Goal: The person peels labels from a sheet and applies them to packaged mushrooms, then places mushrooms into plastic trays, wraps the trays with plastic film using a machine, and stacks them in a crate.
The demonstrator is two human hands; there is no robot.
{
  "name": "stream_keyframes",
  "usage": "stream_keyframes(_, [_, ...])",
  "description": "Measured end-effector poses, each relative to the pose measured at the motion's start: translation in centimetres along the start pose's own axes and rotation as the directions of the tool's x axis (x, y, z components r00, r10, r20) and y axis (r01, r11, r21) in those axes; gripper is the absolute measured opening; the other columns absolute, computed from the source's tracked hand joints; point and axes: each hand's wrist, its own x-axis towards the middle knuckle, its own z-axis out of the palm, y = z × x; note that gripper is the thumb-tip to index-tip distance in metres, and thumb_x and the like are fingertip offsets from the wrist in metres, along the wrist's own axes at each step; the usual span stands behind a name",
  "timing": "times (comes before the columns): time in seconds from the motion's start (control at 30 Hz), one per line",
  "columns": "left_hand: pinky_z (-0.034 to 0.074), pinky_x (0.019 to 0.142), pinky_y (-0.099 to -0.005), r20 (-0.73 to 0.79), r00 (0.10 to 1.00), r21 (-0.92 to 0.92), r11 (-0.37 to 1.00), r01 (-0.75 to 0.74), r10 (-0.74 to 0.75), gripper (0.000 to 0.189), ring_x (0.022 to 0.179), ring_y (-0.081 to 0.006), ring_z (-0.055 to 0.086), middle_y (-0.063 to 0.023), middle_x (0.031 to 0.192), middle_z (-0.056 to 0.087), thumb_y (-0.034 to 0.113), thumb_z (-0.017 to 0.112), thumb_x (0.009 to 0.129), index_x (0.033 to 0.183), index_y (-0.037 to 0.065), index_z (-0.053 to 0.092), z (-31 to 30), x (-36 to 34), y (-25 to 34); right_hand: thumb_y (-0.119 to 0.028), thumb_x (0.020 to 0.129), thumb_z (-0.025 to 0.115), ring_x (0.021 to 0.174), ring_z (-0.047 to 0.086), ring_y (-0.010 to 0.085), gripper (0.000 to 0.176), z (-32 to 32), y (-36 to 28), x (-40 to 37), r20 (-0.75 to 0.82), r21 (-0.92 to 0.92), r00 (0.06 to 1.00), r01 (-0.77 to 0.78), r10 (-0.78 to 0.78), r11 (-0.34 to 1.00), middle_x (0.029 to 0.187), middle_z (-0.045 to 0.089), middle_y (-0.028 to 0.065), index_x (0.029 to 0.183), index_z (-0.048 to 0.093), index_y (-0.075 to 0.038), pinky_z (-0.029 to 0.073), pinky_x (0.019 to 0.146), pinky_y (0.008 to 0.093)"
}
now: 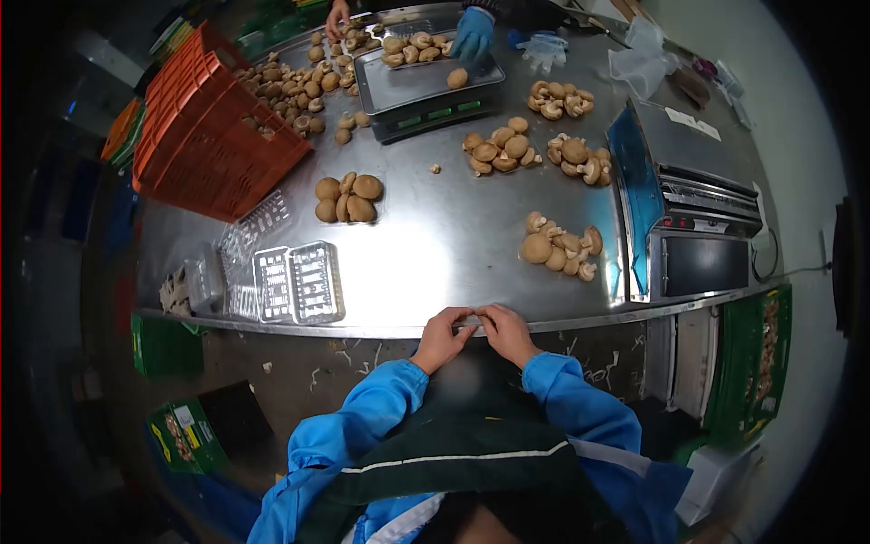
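Observation:
My left hand (443,338) and my right hand (507,332) meet at the front edge of the metal table (408,281). Fingers on both are curled, and the tips come close together. Whatever they may pinch is too small to make out. Beyond them, to the right, lies a group of shiitake mushrooms (559,247). Another mushroom group (349,198) sits in a clear tray farther left. Empty clear plastic trays (299,283) rest by the table's left front edge.
An orange crate (213,127) leans at the left beside loose mushrooms (299,91). A scale (430,91) stands at the back, where another person's blue-gloved hand (472,34) reaches in. More mushroom groups (501,147) lie right of centre. A wrapping machine (693,208) occupies the right side.

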Motion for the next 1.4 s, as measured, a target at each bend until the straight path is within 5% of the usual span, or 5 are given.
stream_keyframes(0.1, [0.052,0.075,-0.0325,-0.104,0.994,0.087,0.996,-0.025,0.034,0.028,0.087,-0.0234,0.065,-0.0137,0.094,0.067,0.012,0.07,0.08,0.105,0.001,0.064,2.5,-0.4,0.3,-0.006,0.08,0.058,0.082,0.061,0.0332,0.015,-1.0,1.2,-0.6,-0.012,-0.105,0.991,0.131,-0.133,0.986,0.088,0.063,0.0125,0.094,0.063,-0.004,0.05,0.069,0.0406])
stream_keyframes(0.17, [0.048,0.073,-0.0364,-0.171,0.97,0.329,0.938,-0.109,0.173,0.024,0.08,-0.0264,0.063,-0.0121,0.087,0.067,0.013,0.068,0.079,0.1,0.003,0.065,3.3,-0.1,0.0,-0.006,0.08,0.057,0.082,0.061,0.0321,0.016,-0.9,1.6,-0.6,-0.019,-0.152,0.978,0.203,-0.208,0.967,0.085,0.063,0.0111,0.094,0.063,-0.006,0.05,0.069,0.0407])
stream_keyframes(0.5, [0.045,0.077,-0.0385,-0.245,0.91,0.396,0.891,-0.22,0.334,0.021,0.079,-0.0287,0.062,-0.0118,0.085,0.067,0.017,0.067,0.078,0.095,0.005,0.067,3.5,1.0,-1.1,-0.007,0.082,0.053,0.082,0.061,0.0313,0.018,-0.7,1.3,-0.6,-0.007,-0.192,0.983,0.181,-0.186,0.965,0.086,0.064,0.0108,0.098,0.063,-0.006,0.05,0.07,0.0425])
stream_keyframes(0.77, [0.051,0.074,-0.0376,-0.281,0.922,0.316,0.933,-0.172,0.265,0.017,0.08,-0.0323,0.064,-0.0138,0.087,0.067,0.01,0.064,0.076,0.092,0.006,0.069,3.5,3.4,0.6,-0.011,0.083,0.054,0.081,0.063,0.0338,0.032,-0.8,1.0,-0.2,0.009,-0.248,0.991,0.134,-0.136,0.96,0.09,0.065,0.0165,0.115,0.057,-0.007,0.05,0.069,0.0446])
stream_keyframes(1.4, [0.052,0.075,-0.031,-0.056,0.997,0.134,0.99,0.052,-0.045,0.029,0.081,-0.0226,0.067,-0.0103,0.092,0.069,0.009,0.066,0.076,0.104,0.008,0.067,1.2,6.8,-0.5,-0.012,0.08,0.059,0.068,0.062,0.0352,0.033,-1.3,3.0,4.3,0.262,-0.114,0.964,0.083,-0.05,0.99,0.074,0.063,0.0135,0.113,0.054,-0.011,0.049,0.059,0.0422])
